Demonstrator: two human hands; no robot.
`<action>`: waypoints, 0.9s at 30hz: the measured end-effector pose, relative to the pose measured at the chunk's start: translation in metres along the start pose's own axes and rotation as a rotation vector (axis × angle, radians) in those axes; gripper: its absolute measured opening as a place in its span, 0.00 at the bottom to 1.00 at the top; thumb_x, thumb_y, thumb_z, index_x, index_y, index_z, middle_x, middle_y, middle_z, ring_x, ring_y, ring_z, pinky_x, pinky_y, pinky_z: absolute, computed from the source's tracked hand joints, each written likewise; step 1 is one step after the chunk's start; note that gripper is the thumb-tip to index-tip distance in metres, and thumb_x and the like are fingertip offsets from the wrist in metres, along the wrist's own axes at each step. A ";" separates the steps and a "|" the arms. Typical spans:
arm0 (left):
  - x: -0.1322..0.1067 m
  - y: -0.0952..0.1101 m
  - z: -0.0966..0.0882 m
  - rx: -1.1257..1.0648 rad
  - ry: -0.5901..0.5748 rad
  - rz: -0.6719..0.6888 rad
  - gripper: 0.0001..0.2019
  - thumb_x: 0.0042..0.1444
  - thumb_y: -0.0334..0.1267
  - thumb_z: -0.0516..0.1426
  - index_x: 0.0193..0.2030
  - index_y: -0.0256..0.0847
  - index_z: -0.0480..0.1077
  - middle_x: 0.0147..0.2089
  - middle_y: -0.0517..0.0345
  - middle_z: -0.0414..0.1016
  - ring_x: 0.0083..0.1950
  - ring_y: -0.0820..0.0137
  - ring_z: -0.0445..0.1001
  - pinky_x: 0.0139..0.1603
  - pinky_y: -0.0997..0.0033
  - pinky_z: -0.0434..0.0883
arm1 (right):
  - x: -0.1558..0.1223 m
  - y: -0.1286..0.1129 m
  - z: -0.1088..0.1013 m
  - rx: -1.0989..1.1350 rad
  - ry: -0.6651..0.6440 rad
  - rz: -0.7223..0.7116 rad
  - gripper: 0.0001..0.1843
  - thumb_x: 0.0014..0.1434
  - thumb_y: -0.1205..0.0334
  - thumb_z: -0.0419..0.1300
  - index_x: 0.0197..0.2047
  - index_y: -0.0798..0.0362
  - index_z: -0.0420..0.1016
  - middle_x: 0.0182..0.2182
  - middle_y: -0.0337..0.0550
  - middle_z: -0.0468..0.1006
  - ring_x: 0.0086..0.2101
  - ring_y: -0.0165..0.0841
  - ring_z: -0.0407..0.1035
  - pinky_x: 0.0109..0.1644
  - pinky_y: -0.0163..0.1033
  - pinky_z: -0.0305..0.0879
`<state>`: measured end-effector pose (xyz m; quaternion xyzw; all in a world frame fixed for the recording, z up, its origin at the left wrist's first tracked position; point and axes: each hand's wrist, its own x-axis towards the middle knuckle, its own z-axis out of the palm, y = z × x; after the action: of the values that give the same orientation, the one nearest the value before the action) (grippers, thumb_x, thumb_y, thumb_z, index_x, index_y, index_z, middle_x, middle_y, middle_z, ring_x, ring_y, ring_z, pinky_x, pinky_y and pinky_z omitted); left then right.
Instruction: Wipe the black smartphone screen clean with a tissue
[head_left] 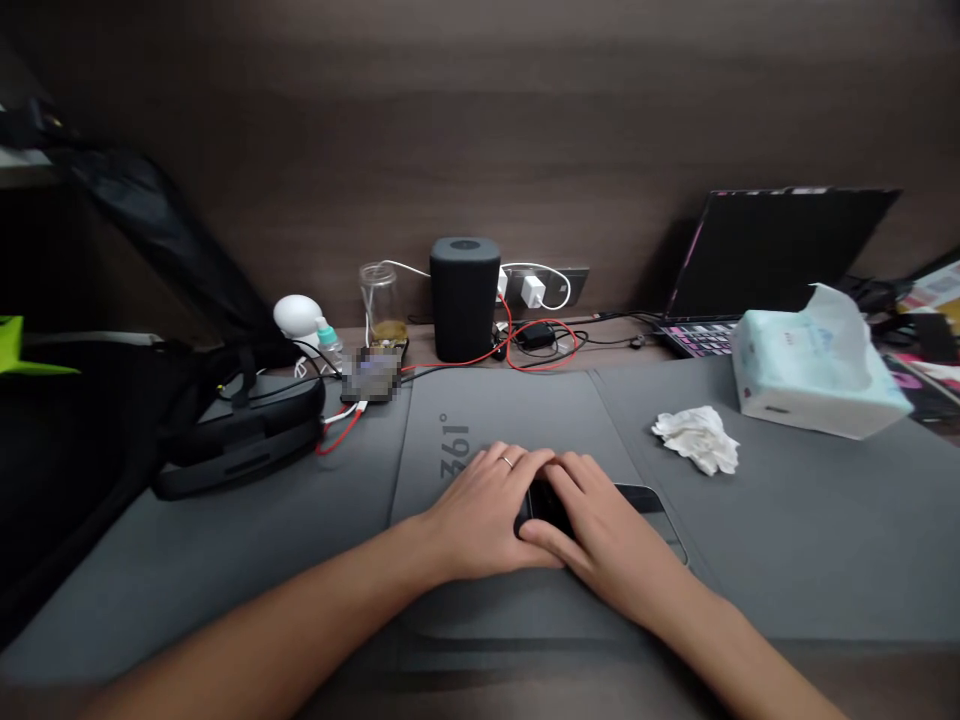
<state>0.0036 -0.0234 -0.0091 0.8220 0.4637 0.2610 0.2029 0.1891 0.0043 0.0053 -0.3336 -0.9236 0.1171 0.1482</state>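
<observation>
My left hand (484, 515) and right hand (596, 525) curl over a phone (660, 515), grip unclear; left of the black speaker (465, 305), a glass jar (381, 293) holds something amber (390, 329).

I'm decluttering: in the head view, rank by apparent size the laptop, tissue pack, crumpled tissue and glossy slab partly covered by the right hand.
1. Laptop
2. Tissue pack
3. Crumpled tissue
Unranked: glossy slab, partly hidden by the right hand.

Laptop (780, 255), tissue pack (795, 370), perhaps headset (259, 455).
</observation>
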 end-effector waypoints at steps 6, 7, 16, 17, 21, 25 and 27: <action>0.001 -0.002 0.002 0.025 -0.001 0.014 0.43 0.48 0.56 0.66 0.66 0.41 0.56 0.58 0.47 0.70 0.55 0.54 0.68 0.58 0.52 0.67 | 0.002 0.004 0.008 -0.057 0.046 -0.015 0.25 0.66 0.40 0.50 0.46 0.55 0.69 0.42 0.54 0.72 0.39 0.43 0.64 0.42 0.52 0.67; 0.001 -0.002 0.002 0.026 0.002 0.014 0.43 0.48 0.56 0.66 0.66 0.41 0.56 0.58 0.47 0.70 0.55 0.54 0.68 0.58 0.52 0.67 | 0.002 0.004 0.009 -0.065 0.050 -0.010 0.25 0.66 0.40 0.50 0.46 0.55 0.69 0.41 0.54 0.72 0.38 0.43 0.64 0.42 0.52 0.66; 0.000 0.000 0.002 0.031 0.011 -0.003 0.43 0.48 0.52 0.67 0.67 0.41 0.54 0.58 0.47 0.70 0.56 0.53 0.68 0.57 0.52 0.68 | 0.002 0.000 0.012 -0.110 0.081 -0.024 0.21 0.67 0.43 0.50 0.44 0.54 0.68 0.41 0.52 0.71 0.39 0.42 0.64 0.43 0.52 0.66; 0.000 0.000 0.002 0.033 0.008 -0.006 0.43 0.48 0.52 0.67 0.67 0.41 0.55 0.58 0.47 0.70 0.56 0.53 0.68 0.56 0.51 0.68 | 0.002 -0.001 0.012 -0.114 0.084 -0.024 0.20 0.67 0.44 0.50 0.44 0.54 0.68 0.41 0.52 0.71 0.39 0.42 0.64 0.43 0.52 0.66; -0.002 0.000 0.002 0.033 0.014 -0.003 0.42 0.48 0.53 0.67 0.66 0.42 0.55 0.57 0.47 0.71 0.55 0.53 0.68 0.56 0.50 0.69 | 0.001 -0.002 0.012 -0.116 0.066 -0.022 0.20 0.67 0.44 0.51 0.45 0.54 0.67 0.42 0.52 0.71 0.40 0.43 0.65 0.46 0.53 0.67; -0.002 0.000 0.002 0.033 0.021 0.006 0.43 0.49 0.53 0.67 0.67 0.40 0.54 0.56 0.47 0.71 0.55 0.54 0.68 0.56 0.51 0.68 | 0.001 -0.003 0.010 -0.138 0.063 -0.052 0.18 0.67 0.45 0.52 0.45 0.53 0.66 0.43 0.52 0.71 0.42 0.44 0.65 0.49 0.55 0.66; -0.002 0.000 0.002 0.034 0.012 0.013 0.42 0.50 0.53 0.66 0.67 0.40 0.54 0.57 0.46 0.71 0.55 0.54 0.68 0.56 0.51 0.68 | 0.001 -0.004 0.010 -0.153 0.070 -0.067 0.17 0.67 0.46 0.52 0.45 0.53 0.66 0.44 0.53 0.72 0.43 0.45 0.66 0.49 0.56 0.66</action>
<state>0.0039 -0.0254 -0.0111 0.8266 0.4641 0.2595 0.1844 0.1825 0.0011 -0.0021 -0.3168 -0.9348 0.0293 0.1582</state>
